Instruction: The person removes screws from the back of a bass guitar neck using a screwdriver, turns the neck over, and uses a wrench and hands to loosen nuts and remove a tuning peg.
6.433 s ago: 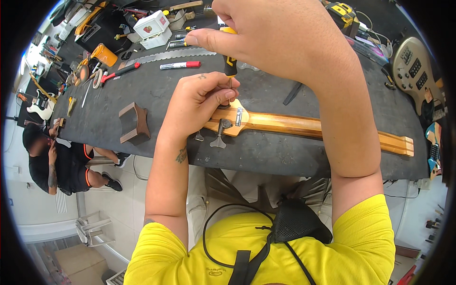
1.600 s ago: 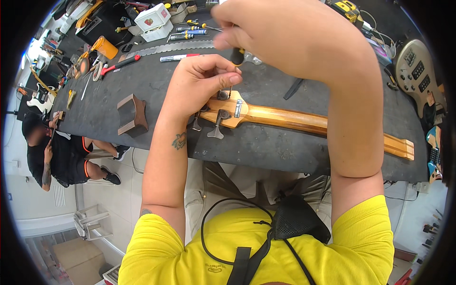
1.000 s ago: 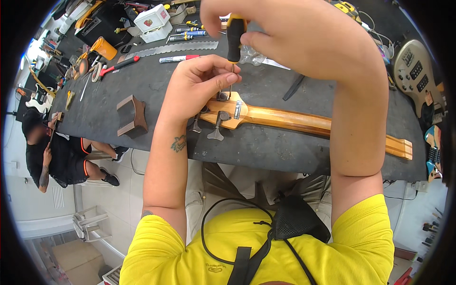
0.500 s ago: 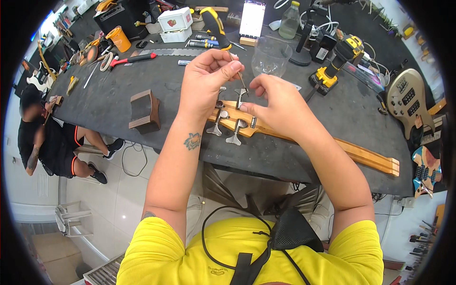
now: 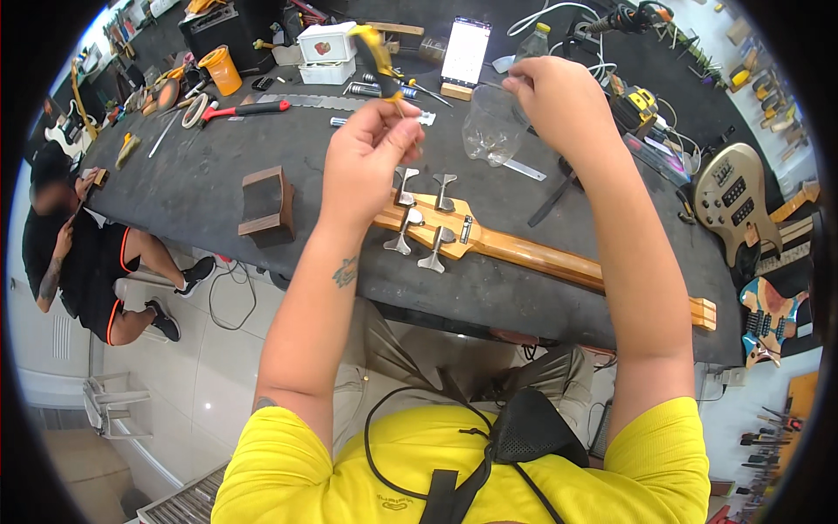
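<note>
My left hand point(image 5: 388, 133) is raised above the headstock, pinching the metal shaft of a yellow-and-black screwdriver point(image 5: 376, 63), whose handle tilts up and back. Below lies a striped wooden bass neck point(image 5: 541, 255), face down, with silver tuners point(image 5: 443, 194) at its headstock. My right hand point(image 5: 559, 100) is up at the rim of a clear cut plastic cup point(image 5: 487, 140); its fingertips are curled, and what they hold, if anything, is too small to make out.
A brown wooden block point(image 5: 266, 205) stands left; a steel ruler point(image 5: 525, 170), phone point(image 5: 464, 52), white boxes point(image 5: 326, 48) and drill point(image 5: 633, 109) are farther back. Guitar bodies point(image 5: 733, 196) line the right edge. A seated person point(image 5: 78, 262) works at the left end.
My right hand has released the screwdriver handle, dropped to the tuners, then moved up and right to the plastic cup. The screwdriver stays in my left hand, now tilted.
</note>
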`<control>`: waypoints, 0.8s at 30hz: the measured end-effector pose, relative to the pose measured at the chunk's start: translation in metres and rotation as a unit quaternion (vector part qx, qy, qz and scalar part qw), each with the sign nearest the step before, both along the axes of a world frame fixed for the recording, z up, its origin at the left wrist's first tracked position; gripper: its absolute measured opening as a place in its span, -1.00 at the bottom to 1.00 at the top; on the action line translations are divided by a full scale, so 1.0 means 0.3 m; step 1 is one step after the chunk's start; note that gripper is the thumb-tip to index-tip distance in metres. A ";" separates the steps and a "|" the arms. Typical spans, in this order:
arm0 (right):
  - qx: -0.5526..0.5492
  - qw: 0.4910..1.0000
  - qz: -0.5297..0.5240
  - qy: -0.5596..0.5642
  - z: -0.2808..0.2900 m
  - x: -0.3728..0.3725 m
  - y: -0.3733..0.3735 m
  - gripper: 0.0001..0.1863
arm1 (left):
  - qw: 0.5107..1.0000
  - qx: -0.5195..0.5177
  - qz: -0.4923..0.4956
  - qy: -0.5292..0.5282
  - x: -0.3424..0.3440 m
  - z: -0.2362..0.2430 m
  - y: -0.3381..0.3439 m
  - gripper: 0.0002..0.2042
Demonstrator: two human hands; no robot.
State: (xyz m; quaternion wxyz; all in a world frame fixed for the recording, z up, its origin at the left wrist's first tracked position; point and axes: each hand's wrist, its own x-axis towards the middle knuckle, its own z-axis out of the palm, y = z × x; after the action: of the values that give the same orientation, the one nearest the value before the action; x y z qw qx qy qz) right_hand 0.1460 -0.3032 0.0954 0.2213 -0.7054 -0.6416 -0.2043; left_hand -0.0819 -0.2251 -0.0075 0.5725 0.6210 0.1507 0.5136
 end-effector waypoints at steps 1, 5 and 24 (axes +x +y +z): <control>0.029 0.999 0.018 -0.006 0.005 -0.020 0.007 -0.74 | 0.998 0.027 -0.001 0.063 -0.020 0.004 -0.007 -0.84; 0.055 0.981 0.124 0.135 0.073 -0.166 0.007 -0.68 | 0.984 0.115 -0.002 0.135 -0.046 -0.047 -0.010 -0.88; -0.097 0.966 0.132 0.198 0.345 -0.296 -0.069 -0.42 | 0.970 0.188 0.029 0.155 -0.041 -0.022 -0.039 -0.93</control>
State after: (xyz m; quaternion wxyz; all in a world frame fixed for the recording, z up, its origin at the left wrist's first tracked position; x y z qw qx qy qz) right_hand 0.0572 -0.3238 0.1988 0.3000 -0.6591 -0.6888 0.0336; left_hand -0.0942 -0.2369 -0.0142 0.4001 0.7845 0.1564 0.4471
